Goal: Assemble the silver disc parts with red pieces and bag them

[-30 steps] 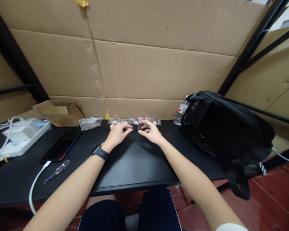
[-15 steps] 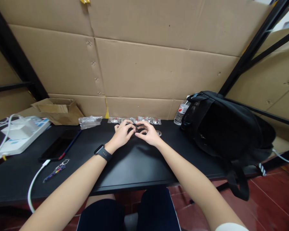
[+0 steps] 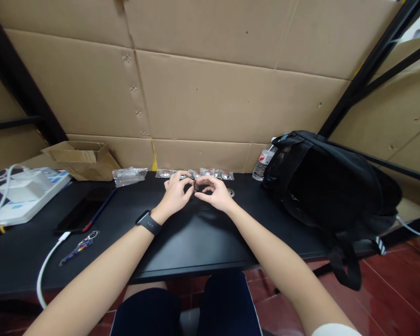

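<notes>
Between my two hands, just above the black desk [image 3: 196,242], is a small dark brown round piece [image 3: 196,186], too small to name more exactly. My left hand [image 3: 177,193] pinches its left side with thumb and fingertips. On the other side, my right hand [image 3: 215,192] grips its edge with curved fingers and thumb. Behind the hands, several small clear packets [image 3: 210,173] lie in a row along the cardboard wall. A ring-shaped roll [image 3: 231,192] lies just right of my right hand, partly hidden by it.
A black backpack [image 3: 336,196] and a water bottle [image 3: 264,163] stand at right. To the left are a brown paper bag [image 3: 84,163], a clear plastic wrapper [image 3: 129,176], a phone [image 3: 86,210] on a white cable [image 3: 44,266], a keychain [image 3: 77,249] and a power strip [image 3: 28,205].
The brown piece has turned, so more of its flat face shows between my fingers. Both hands stay nearly in place; the view has shifted slightly.
</notes>
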{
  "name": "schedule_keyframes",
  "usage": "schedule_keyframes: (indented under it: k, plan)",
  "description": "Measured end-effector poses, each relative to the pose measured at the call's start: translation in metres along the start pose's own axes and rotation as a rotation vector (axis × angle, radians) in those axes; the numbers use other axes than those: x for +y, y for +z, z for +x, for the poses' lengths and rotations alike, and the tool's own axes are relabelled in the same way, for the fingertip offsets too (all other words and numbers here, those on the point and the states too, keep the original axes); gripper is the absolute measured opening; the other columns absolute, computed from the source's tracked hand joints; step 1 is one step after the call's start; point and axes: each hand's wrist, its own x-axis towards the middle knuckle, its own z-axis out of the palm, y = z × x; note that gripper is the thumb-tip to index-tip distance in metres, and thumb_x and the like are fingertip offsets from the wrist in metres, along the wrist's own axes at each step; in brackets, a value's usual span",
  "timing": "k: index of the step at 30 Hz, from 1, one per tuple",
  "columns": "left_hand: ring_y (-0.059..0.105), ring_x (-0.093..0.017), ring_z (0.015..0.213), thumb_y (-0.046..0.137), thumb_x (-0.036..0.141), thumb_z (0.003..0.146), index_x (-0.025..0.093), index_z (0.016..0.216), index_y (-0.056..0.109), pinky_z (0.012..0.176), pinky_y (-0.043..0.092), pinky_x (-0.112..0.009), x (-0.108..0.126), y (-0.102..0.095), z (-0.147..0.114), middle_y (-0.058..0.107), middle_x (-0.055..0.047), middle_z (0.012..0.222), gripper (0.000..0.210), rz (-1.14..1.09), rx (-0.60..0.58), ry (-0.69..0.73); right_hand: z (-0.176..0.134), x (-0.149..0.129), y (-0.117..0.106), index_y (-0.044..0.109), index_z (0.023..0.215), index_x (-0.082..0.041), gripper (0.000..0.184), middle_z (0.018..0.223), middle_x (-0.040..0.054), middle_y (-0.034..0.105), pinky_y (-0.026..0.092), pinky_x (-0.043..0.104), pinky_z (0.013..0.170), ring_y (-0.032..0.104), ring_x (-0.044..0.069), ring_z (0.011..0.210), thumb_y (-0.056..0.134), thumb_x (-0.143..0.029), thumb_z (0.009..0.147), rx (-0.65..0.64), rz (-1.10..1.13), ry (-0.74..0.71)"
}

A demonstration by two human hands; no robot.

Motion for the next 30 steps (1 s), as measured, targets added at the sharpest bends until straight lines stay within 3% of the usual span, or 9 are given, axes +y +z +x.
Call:
schedule_keyframes:
  k: [6, 10, 13, 18, 25, 27, 30]
  plan:
    - [0.061, -0.024, 0.111, 0.057, 0.024, 0.091, 0.021, 0.089, 0.067, 0.099, 0.047, -0.040, -0.005, 0.011, 0.002, 0.062, -0.007, 0.111, 0.011, -0.160, 0.016, 0.035, 0.001, 0.002, 0.002, 0.066, 0.101, -0.023, 0.036, 0.115, 0.0066, 0.071, 0.056, 0.029, 0.077, 0.070, 0.022, 0.104, 0.082, -0.035, 0.072, 0.063, -0.041, 0.028]
    - [0.062, -0.024, 0.106, 0.056, 0.020, 0.089, 0.020, 0.089, 0.065, 0.096, 0.050, -0.038, -0.001, 0.009, 0.002, 0.061, -0.007, 0.106, 0.009, -0.121, 0.054, 0.128, 0.001, 0.007, 0.006, 0.066, 0.091, -0.021, 0.034, 0.108, 0.0069, 0.074, 0.057, 0.028, 0.071, 0.073, 0.023, 0.095, 0.084, -0.041, 0.070, 0.109, 0.015, 0.115]
    - [0.062, -0.023, 0.105, 0.055, 0.020, 0.091, 0.020, 0.090, 0.063, 0.094, 0.051, -0.037, 0.003, 0.005, 0.001, 0.061, -0.007, 0.104, 0.008, -0.119, 0.063, 0.180, 0.001, 0.010, 0.007, 0.067, 0.087, -0.019, 0.034, 0.101, 0.0066, 0.074, 0.058, 0.030, 0.077, 0.073, 0.021, 0.088, 0.083, -0.045, 0.070, 0.133, 0.089, 0.177]
    - [0.064, -0.022, 0.101, 0.054, 0.023, 0.094, 0.021, 0.092, 0.064, 0.092, 0.050, -0.035, 0.004, 0.003, 0.001, 0.067, -0.006, 0.100, 0.010, -0.130, 0.079, 0.180, 0.003, 0.009, 0.005, 0.071, 0.086, -0.018, 0.033, 0.094, 0.0062, 0.074, 0.057, 0.031, 0.077, 0.072, 0.019, 0.080, 0.079, -0.048, 0.075, 0.097, 0.201, 0.196]
    - [0.067, -0.020, 0.091, 0.054, 0.019, 0.092, 0.021, 0.091, 0.066, 0.086, 0.051, -0.034, 0.005, -0.002, 0.002, 0.072, -0.005, 0.096, 0.012, -0.191, 0.051, 0.180, 0.004, 0.008, 0.001, 0.070, 0.082, -0.016, 0.037, 0.073, 0.0025, 0.069, 0.054, 0.030, 0.072, 0.066, 0.016, 0.069, 0.078, -0.051, 0.074, 0.044, 0.158, 0.227]
    - [0.067, -0.020, 0.093, 0.054, 0.017, 0.090, 0.021, 0.097, 0.066, 0.087, 0.052, -0.033, 0.008, -0.006, 0.001, 0.072, -0.005, 0.100, 0.015, -0.240, 0.011, 0.175, 0.004, 0.008, -0.001, 0.069, 0.080, -0.017, 0.035, 0.070, 0.0014, 0.068, 0.053, 0.029, 0.071, 0.065, 0.015, 0.067, 0.077, -0.050, 0.075, 0.032, 0.149, 0.232]
    - [0.066, -0.021, 0.103, 0.058, 0.017, 0.084, 0.022, 0.120, 0.062, 0.094, 0.052, -0.034, 0.012, -0.014, 0.001, 0.069, -0.007, 0.114, 0.036, -0.286, -0.068, 0.198, 0.004, 0.006, -0.004, 0.068, 0.077, -0.017, 0.031, 0.067, 0.0000, 0.066, 0.052, 0.028, 0.069, 0.063, 0.014, 0.063, 0.077, -0.047, 0.075, 0.010, 0.123, 0.244]
